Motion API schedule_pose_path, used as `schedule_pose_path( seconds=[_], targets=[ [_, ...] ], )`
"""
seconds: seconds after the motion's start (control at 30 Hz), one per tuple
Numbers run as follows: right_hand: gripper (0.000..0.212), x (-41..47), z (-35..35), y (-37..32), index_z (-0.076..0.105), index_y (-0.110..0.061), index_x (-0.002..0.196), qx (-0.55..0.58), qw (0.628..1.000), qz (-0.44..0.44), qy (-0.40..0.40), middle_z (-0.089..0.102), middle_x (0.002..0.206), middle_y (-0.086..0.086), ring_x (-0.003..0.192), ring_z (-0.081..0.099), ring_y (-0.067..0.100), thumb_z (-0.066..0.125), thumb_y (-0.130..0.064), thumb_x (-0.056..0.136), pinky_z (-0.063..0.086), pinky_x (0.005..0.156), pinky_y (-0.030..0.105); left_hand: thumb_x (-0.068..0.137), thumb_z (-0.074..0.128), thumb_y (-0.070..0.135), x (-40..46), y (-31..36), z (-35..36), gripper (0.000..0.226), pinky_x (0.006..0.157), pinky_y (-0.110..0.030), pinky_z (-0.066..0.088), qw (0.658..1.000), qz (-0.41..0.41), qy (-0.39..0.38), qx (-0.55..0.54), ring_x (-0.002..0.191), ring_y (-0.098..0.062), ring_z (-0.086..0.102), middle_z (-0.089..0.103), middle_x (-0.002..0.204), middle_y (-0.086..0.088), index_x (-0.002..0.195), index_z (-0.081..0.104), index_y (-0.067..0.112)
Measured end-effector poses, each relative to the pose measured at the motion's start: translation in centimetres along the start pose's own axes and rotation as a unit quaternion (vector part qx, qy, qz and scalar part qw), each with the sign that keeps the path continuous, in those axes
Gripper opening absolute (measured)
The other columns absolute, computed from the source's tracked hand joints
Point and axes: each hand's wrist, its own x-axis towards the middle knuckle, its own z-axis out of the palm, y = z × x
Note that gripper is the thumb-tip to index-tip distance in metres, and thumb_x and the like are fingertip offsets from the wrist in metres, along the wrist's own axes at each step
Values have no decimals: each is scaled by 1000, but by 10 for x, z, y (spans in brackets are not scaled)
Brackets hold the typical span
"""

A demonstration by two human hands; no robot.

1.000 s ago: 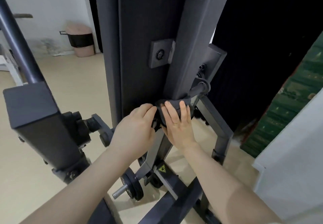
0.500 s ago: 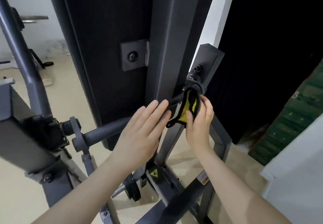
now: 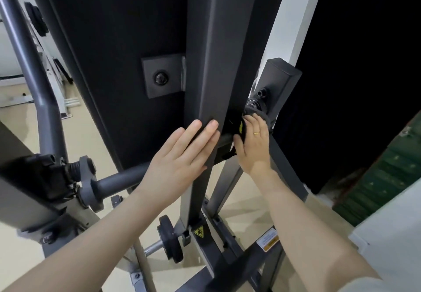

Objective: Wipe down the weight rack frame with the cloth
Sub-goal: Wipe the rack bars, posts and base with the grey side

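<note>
Bracing flat against the upright post (image 3: 211, 82) of the weight rack frame, the left hand (image 3: 182, 155) is lying with straight fingers, holding nothing. The right hand (image 3: 252, 146) is pressing the dark cloth (image 3: 241, 130) onto the joint behind the post's right edge, fingers curling round it. Doing this well probably means keeping the cloth bunched against the bolts, working round the crossbar (image 3: 118, 179) end, and steadying the post throughout.
</note>
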Motion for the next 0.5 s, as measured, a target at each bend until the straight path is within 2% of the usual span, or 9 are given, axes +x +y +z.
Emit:
schedule_pose_path(
  seconds=[0.07, 0.13, 0.2, 0.27, 0.33, 0.4, 0.47, 0.5],
  targets=[
    [49, -11, 7, -25, 50, 3, 123, 16, 1000, -14, 19, 52, 127, 20, 127, 28, 31, 36, -31, 90, 22, 110, 51, 92, 44, 33, 1, 0, 2, 66, 117, -37, 1, 1000, 1, 12, -3, 138, -29, 8, 11, 153, -9, 148, 19, 8],
    [46, -27, 10, -34, 40, -6, 130, 63, 993, -97, -16, 41, 135, 12, 131, 26, 30, 36, -28, 91, 17, 113, 45, 92, 47, 33, 1, -1, 5, 66, 117, -37, 2, 1000, 5, 19, -8, 138, -29, 9, 17, 152, -10, 147, 21, 7],
    [53, -26, -1, -14, 32, -11, 138, 36, 980, -185, -58, 33, 141, 7, 135, 25, 29, 41, -24, 87, 15, 116, 41, 92, 44, 32, 2, -2, 7, 65, 116, -38, 4, 1000, 14, 23, -6, 137, -31, 9, 21, 150, -10, 147, 22, 7],
    [62, -12, -9, 18, 32, -8, 142, -57, 981, -177, -62, 38, 144, 10, 136, 27, 29, 50, -17, 83, 18, 117, 40, 92, 42, 32, 2, -2, 8, 64, 115, -39, 7, 1000, 17, 25, -8, 137, -31, 10, 22, 150, -10, 147, 21, 7],
    [70, 0, -8, 33, 35, -4, 142, -153, 980, -115, -51, 43, 143, 12, 136, 32, 30, 65, -10, 79, 21, 116, 39, 92, 42, 31, 2, -2, 8, 63, 115, -38, 7, 999, 12, 27, -13, 137, -31, 10, 22, 150, -10, 146, 22, 7],
    [85, -6, 5, 20, 22, -2, 146, -215, 972, -73, -59, 37, 147, 13, 139, 27, 32, 70, -7, 76, 20, 117, 42, 92, 43, 30, 1, -2, 9, 63, 115, -38, 7, 999, 8, 33, -19, 136, -31, 11, 24, 149, -10, 146, 23, 6],
    [92, -25, 19, 0, 6, -4, 148, -237, 964, -98, -67, 28, 151, 14, 142, 18, 34, 68, -10, 80, 19, 117, 47, 92, 45, 30, 2, -1, 10, 63, 116, -38, 8, 999, 10, 41, -19, 136, -30, 12, 25, 149, -9, 145, 24, 6],
    [90, -33, 21, -6, 8, -4, 147, -215, 966, -134, -58, 29, 151, 15, 142, 19, 34, 68, -11, 81, 21, 116, 48, 91, 46, 31, 2, -1, 10, 63, 116, -38, 8, 999, 11, 44, -17, 136, -30, 12, 25, 149, -9, 145, 25, 6]
  ],
)
